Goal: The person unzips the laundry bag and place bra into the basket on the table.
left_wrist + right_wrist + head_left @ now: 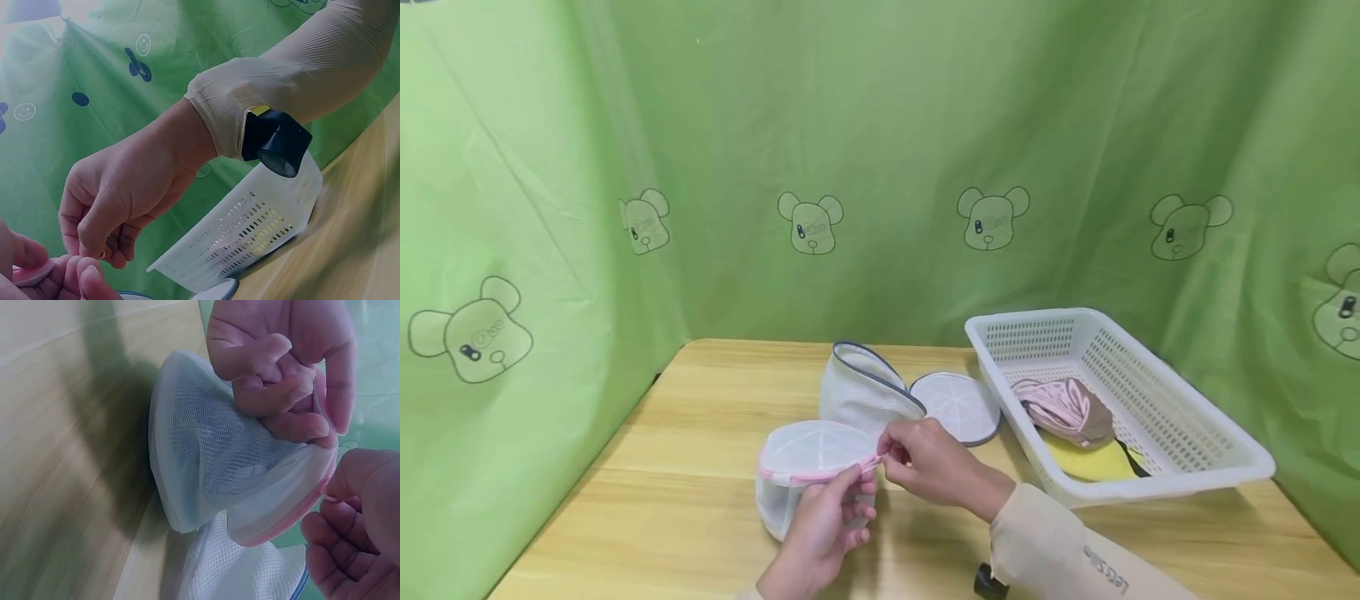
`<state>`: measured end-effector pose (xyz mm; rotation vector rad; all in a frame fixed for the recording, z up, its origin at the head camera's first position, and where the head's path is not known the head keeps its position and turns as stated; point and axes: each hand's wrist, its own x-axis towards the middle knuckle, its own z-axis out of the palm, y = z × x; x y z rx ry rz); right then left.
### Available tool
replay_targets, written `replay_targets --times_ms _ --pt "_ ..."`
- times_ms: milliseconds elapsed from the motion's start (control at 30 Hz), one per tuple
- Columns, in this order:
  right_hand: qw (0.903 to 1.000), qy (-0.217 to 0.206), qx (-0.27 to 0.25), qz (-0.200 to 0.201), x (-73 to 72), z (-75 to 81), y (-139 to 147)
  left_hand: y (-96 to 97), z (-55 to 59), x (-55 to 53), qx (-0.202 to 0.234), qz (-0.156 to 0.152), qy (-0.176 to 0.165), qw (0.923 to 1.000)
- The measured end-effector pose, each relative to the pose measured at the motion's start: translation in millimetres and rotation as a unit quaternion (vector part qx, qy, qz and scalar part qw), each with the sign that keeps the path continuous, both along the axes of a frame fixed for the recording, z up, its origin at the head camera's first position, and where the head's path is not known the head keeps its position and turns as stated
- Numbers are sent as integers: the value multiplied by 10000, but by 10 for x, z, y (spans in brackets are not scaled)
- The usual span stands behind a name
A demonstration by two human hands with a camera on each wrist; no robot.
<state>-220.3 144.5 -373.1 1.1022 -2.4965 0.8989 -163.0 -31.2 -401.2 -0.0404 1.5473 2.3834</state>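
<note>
A round white mesh laundry bag (816, 446) with a pink zipper (808, 479) round its upper rim stands on the table. My left hand (822, 532) pinches the zippered rim between thumb and fingers at its near right side. Right beside it, my right hand (936, 464) holds the end of the zipper in a pinch. In the right wrist view a small pale zipper pull (331, 499) shows between the right thumb and finger. Behind stands a second white mesh bag (857, 392) with dark blue trim, its mouth open, and its round lid (957, 407) lies flat to the right.
A white slotted plastic basket (1172, 400) stands on the right of the wooden table (662, 467). Inside it lie a crumpled pink satin cloth (1067, 408) and a yellow item (1086, 458) with black straps. Green curtains (895, 125) with bear prints surround the table.
</note>
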Motion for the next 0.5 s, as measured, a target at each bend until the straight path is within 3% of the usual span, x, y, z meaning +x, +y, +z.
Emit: replay_targets --times_ms 500 --pt "9996 277 20 38 -1 -8 20 -12 -11 -2 -84 -35 -11 10000"
